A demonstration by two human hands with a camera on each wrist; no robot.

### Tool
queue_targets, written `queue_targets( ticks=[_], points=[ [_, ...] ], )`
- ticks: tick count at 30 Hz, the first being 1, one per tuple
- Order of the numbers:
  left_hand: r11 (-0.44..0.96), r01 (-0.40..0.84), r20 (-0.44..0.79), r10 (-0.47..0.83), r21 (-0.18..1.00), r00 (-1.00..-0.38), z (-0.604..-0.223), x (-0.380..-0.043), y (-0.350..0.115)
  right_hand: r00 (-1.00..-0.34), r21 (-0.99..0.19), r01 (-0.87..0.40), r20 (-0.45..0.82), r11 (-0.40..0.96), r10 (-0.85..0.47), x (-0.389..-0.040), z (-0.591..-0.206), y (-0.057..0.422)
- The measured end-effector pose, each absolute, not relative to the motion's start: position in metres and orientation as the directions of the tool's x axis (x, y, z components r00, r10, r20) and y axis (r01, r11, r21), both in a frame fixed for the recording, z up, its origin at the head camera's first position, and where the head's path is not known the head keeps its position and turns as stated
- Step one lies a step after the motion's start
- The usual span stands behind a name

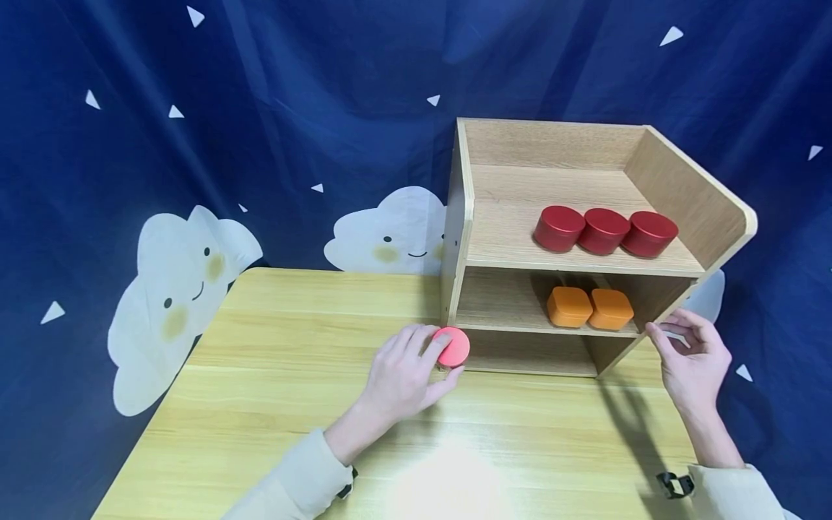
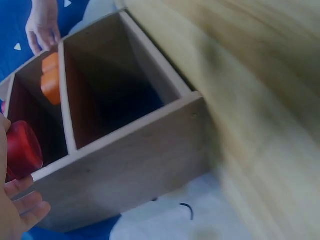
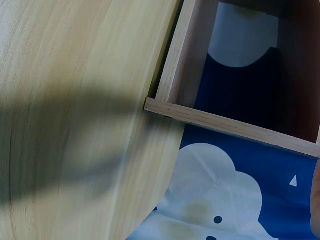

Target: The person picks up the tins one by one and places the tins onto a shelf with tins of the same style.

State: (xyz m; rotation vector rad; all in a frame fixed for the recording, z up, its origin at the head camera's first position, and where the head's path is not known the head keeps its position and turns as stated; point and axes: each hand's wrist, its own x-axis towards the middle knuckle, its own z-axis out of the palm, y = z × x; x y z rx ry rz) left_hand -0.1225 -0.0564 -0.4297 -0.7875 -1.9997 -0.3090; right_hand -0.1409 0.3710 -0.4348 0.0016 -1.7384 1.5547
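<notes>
My left hand (image 1: 406, 372) grips a round, bright red tin (image 1: 453, 347) with thumb and fingers. It holds the tin at the front left corner of a wooden shelf unit (image 1: 513, 217), beside the bottom compartment. In the left wrist view the same tin (image 2: 24, 150) appears darker red, close to the unit's left side. At the unit's other side, my right hand (image 1: 698, 354) pinches the front edge of the right side panel between thumb and forefinger; its other fingers are partly hidden. Only a sliver of that hand (image 3: 316, 200) shows in the right wrist view.
Three dark red round tins (image 1: 604, 232) stand in a row on the top shelf, towards the right. Below them, two orange rounded-square tins (image 1: 569, 307) sit side by side on the middle shelf. A wooden table (image 1: 292, 325) carries the unit; a blue curtain with clouds hangs behind.
</notes>
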Motion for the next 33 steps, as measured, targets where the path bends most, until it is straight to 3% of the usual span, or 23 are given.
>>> queue_targets(
  ticks=[14, 33],
  points=[
    [0.751, 0.640, 0.882, 0.402, -0.164, -0.246, -0.390, -0.125, -0.021, -0.683, -0.828, -0.525, 0.548, 0.196, 0.484, -0.143, -0.436, 0.371],
    [0.792, 0.512, 0.887, 0.448, -0.333, -0.115, -0.335, -0.133, 0.019, -0.689, -0.832, -0.523, 0.540, 0.183, 0.484, -0.143, -0.437, 0.372]
  ],
)
